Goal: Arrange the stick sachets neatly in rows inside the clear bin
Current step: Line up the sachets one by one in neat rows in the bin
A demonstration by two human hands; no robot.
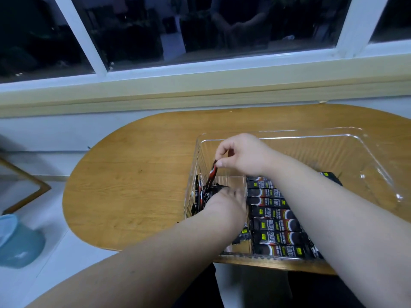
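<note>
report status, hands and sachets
Right hand pinches stick sachet. Left hand against standing sachets at left wall of clear bin, grip unclear. Flat row alongside. Nothing blocking.

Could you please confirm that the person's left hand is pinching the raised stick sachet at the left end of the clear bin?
Not quite: the head view shows the right hand pinching the raised stick sachet at the left end of the clear bin. The left hand lies lower, among the other sachets there.

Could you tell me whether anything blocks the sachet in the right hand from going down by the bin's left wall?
Only the left hand, lying just under the held sachet among the standing sachets by the left wall of the clear bin; nothing else visible does.
</note>
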